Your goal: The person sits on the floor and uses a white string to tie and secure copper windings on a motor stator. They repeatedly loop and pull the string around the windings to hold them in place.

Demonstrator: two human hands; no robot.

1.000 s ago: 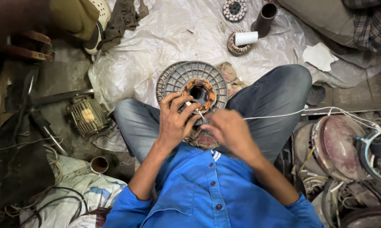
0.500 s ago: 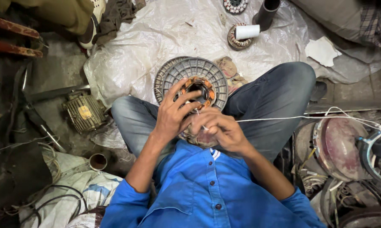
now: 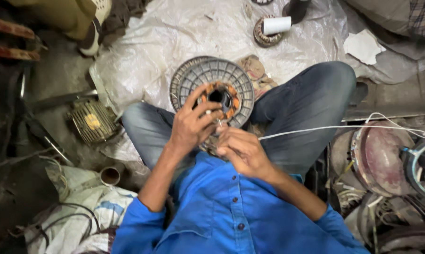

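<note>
Head camera, looking straight down at a person in a blue shirt (image 3: 222, 216) and jeans, seated on the floor.

At the centre of the picture, a round grey ribbed motor housing (image 3: 211, 89) with an orange copper-wound core stands propped between the knees. The left hand (image 3: 191, 127) lies at 7 o'clock of the core, fingers curled closed over its lower edge, gripping the winding. The right hand (image 3: 240, 150) sits just below and to the right, at 5 o'clock of the housing, its grip pinched shut on a thin white thread (image 3: 316, 128). The thread runs taut out toward 3 o'clock, ending among metal parts at the right edge.

Compared with half a second earlier, the two hands have slipped lower and the orange core is more exposed; the thread stays stretched to the right.

Around the housing: crumpled white plastic sheeting (image 3: 174, 42) covers the floor from 10 to 1 o'clock. A white spool (image 3: 277, 25) rests on a small wound core at 1 o'clock. A small finned motor body (image 3: 92, 121) lies at 9 o'clock. A short pipe end (image 3: 110, 175) sits at 8 o'clock. A round rusty pink disc (image 3: 384, 157) lies at 3 o'clock, among tangled wire.
</note>
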